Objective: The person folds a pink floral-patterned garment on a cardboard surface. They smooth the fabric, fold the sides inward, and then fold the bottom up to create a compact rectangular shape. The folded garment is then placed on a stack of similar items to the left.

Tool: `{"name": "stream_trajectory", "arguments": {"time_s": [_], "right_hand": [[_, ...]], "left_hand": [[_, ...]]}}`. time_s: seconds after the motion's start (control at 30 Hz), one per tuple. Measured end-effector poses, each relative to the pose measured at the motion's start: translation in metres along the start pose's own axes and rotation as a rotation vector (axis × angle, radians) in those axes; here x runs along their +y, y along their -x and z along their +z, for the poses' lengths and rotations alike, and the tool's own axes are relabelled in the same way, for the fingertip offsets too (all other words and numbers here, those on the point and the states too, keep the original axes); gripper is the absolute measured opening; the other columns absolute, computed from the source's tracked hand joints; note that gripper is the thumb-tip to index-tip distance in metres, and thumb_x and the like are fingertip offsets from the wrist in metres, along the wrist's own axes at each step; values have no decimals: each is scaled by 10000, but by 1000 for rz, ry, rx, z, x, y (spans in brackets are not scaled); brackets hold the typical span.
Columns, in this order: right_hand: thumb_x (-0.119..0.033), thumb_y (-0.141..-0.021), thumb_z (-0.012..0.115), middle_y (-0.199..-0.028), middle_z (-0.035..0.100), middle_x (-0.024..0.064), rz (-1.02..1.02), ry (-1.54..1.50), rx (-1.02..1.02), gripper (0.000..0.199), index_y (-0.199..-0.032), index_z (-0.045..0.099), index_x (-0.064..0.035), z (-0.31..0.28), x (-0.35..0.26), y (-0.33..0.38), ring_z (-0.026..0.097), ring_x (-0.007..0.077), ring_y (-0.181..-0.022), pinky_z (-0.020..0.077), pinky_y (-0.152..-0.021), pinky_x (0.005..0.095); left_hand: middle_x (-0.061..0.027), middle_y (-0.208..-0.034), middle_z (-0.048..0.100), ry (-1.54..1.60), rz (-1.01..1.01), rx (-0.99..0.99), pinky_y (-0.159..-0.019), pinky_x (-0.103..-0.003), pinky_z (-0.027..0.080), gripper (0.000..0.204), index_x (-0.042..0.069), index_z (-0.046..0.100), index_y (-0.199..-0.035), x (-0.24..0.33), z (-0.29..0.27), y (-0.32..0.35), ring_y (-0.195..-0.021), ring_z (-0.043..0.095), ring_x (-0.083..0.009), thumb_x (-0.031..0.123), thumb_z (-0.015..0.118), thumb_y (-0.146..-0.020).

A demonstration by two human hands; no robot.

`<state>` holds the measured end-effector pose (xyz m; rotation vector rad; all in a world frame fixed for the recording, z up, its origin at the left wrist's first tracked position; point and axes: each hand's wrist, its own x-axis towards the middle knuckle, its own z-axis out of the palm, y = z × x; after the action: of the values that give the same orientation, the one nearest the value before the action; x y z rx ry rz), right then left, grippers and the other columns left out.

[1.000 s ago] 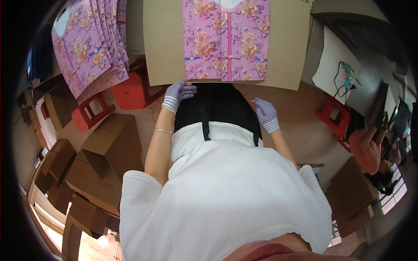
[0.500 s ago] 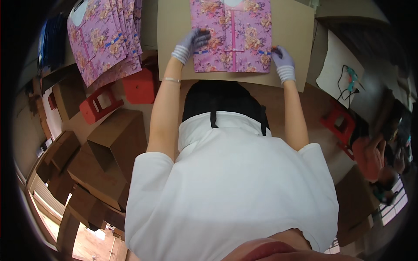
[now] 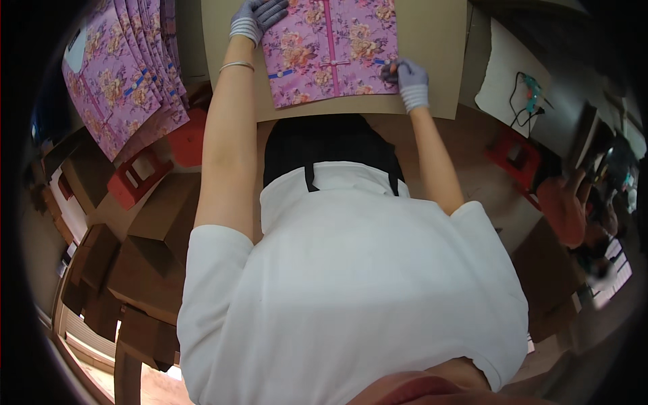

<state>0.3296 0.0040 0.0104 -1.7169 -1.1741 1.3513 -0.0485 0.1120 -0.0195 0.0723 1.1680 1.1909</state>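
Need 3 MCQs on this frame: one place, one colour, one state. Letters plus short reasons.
1. Where does the stack of floral pieces lie?
A. left of the cardboard sheet
B. on the red stool
C. right of the sheet

2. Colour of the gloves?
A. yellow
B. pale purple
C. black

3. What is the right hand doing?
A. hanging free
B. holding a cable
C. pressing the floral piece

A: the fanned stack sits at the sheet's left. B: both gloves, as on the left hand, are pale purple. C: the fingers rest on the piece's right edge.
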Motion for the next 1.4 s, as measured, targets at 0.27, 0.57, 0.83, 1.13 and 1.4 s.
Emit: {"name": "stream_trajectory", "arguments": {"time_s": [0.27,0.57,0.83,1.13,1.4], "right_hand": [[-17,-884,468,-720,689,95,97,272,-137,206,-832,667,-3,-23,25,58,684,168,-614,584,-633,306],[-374,-895,554,-1430,507,47,-803,1013,84,460,-1318,556,-193,64,-87,-39,458,303,-1305,353,-1047,522],[-476,-840,557,-1567,310,53,-741,1217,-63,646,-1405,479,-173,102,-64,-71,216,333,-1459,134,-1147,638],[-507,-885,498,-1565,324,14,-737,1347,-84,570,-1370,517,-207,103,-58,-75,243,328,-1444,151,-1115,665],[-433,-872,562,-1527,384,24,-765,1142,-104,518,-1331,558,-193,105,-64,-76,278,311,-1431,159,-1118,664]], "left_hand": [[-280,-1236,598,14,24,-9,-882,-504,575,474,-83,433,-1266,-4,10,-5,-1084,630,-423,299,303,-1017],[-281,-1266,581,15,35,23,-884,-497,575,493,-112,429,-1276,-11,-1,-24,-1097,626,-424,288,288,-1025],[-277,-1042,664,-41,329,47,-731,-431,610,319,-84,510,-1152,-36,19,-12,-854,704,-382,182,400,-1014],[-195,-1463,425,-1778,1164,-205,-1157,-575,193,644,42,469,-1381,-44,42,54,-1389,344,-396,298,595,-803],[-193,-1498,377,-1986,1230,-72,-1147,-583,207,667,61,429,-1414,30,67,-37,-1408,313,-370,414,537,-859]]}}
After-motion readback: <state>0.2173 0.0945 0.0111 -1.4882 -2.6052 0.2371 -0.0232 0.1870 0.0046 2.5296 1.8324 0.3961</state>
